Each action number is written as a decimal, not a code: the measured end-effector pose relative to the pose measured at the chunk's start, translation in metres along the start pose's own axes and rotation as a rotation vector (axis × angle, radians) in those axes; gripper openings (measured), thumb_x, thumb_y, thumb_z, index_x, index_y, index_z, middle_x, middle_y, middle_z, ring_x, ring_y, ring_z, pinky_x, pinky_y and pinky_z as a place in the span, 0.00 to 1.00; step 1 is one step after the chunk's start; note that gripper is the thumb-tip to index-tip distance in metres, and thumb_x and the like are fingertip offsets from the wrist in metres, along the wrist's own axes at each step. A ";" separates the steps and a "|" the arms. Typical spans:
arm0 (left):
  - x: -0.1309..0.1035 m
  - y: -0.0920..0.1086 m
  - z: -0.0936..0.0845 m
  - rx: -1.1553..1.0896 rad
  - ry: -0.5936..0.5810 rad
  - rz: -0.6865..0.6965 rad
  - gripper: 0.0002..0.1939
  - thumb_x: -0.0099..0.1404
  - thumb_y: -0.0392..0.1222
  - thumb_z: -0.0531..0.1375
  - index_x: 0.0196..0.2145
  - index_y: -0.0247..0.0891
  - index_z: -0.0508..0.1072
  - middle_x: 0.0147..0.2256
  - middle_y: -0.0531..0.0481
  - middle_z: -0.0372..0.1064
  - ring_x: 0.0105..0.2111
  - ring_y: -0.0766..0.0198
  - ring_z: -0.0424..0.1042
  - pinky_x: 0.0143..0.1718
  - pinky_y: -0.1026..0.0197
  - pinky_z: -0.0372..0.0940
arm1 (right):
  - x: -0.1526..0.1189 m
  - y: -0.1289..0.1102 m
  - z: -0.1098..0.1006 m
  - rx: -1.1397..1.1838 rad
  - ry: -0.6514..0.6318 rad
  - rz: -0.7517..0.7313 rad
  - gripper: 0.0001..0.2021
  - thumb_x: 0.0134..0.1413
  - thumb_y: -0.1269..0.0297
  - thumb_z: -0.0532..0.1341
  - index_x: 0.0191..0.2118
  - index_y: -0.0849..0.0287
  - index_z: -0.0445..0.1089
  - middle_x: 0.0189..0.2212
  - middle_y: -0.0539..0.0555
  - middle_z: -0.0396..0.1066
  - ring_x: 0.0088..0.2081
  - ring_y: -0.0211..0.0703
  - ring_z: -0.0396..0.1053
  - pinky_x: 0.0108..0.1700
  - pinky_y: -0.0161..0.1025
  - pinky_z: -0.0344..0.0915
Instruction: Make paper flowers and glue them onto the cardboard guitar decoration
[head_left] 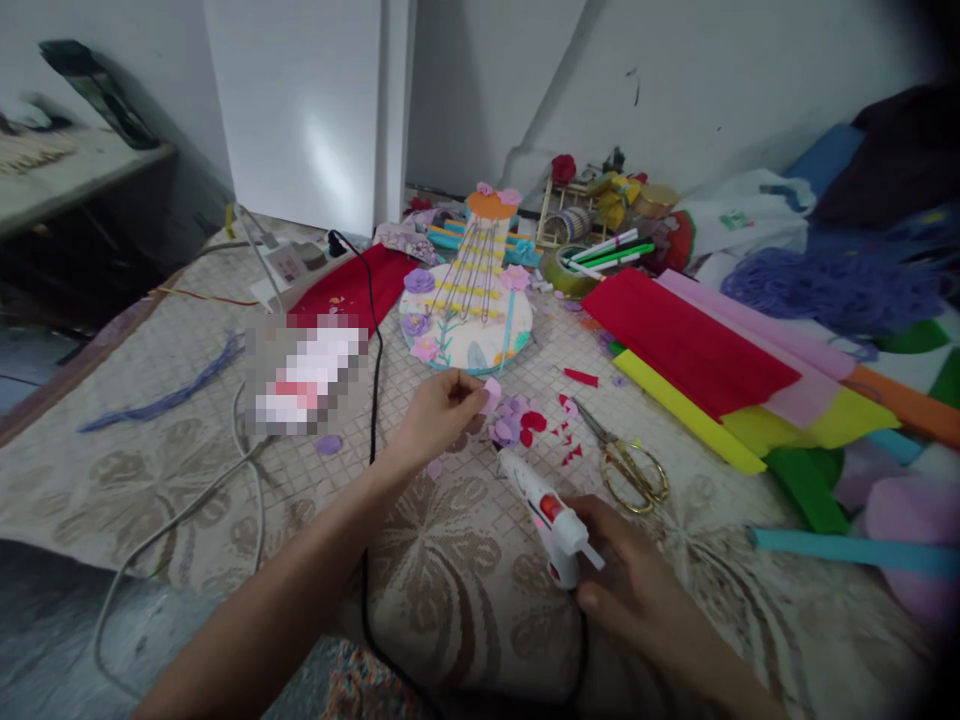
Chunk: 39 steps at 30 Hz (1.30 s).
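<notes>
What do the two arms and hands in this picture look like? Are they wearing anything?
They are human: an ungloved left hand and an ungloved right hand, each with a slim, sleeveless forearm as far as the picture shows. I see no watch, bracelet or marking; no ring shows, though some fingers are hidden.

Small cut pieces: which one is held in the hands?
The thin pale pink piece, pinched in the left hand; the rounded purple pieces and red pieces lie on the beige patterned tablecloth.
</notes>
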<state>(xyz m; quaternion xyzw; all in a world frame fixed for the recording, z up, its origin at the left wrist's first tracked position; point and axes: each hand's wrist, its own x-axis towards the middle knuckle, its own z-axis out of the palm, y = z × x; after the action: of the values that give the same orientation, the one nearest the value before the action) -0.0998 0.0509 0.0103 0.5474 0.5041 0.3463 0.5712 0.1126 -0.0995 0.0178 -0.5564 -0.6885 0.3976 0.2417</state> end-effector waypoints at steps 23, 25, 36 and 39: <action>-0.003 0.000 0.002 0.090 -0.014 0.083 0.06 0.57 0.41 0.57 0.29 0.35 0.66 0.20 0.53 0.67 0.16 0.73 0.62 0.17 0.70 0.55 | 0.028 -0.010 0.022 -0.203 0.421 -0.077 0.08 0.57 0.61 0.55 0.38 0.58 0.66 0.37 0.56 0.70 0.43 0.48 0.67 0.46 0.43 0.63; -0.004 0.001 0.002 0.089 -0.016 0.084 0.05 0.56 0.40 0.57 0.28 0.35 0.66 0.20 0.53 0.67 0.17 0.73 0.63 0.18 0.70 0.56 | 0.033 -0.016 0.021 -0.184 0.408 -0.085 0.07 0.57 0.61 0.55 0.38 0.58 0.65 0.35 0.55 0.69 0.41 0.48 0.67 0.45 0.42 0.63; -0.007 0.006 0.004 0.040 -0.030 0.079 0.04 0.56 0.38 0.57 0.28 0.35 0.66 0.20 0.54 0.66 0.18 0.72 0.63 0.20 0.69 0.58 | 0.040 -0.021 0.023 -0.159 0.332 -0.050 0.06 0.59 0.62 0.52 0.32 0.56 0.61 0.29 0.53 0.65 0.32 0.44 0.65 0.36 0.39 0.62; -0.007 0.007 0.004 0.043 -0.026 0.079 0.03 0.56 0.37 0.57 0.27 0.35 0.66 0.19 0.54 0.66 0.18 0.72 0.63 0.20 0.69 0.57 | 0.041 -0.021 0.023 -0.176 0.341 -0.046 0.07 0.59 0.62 0.52 0.30 0.55 0.60 0.28 0.53 0.65 0.31 0.44 0.65 0.35 0.39 0.62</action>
<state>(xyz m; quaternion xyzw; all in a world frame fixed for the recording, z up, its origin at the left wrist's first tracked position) -0.0966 0.0440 0.0183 0.5833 0.4821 0.3505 0.5518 0.0720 -0.0679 0.0175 -0.6190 -0.6821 0.2302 0.3140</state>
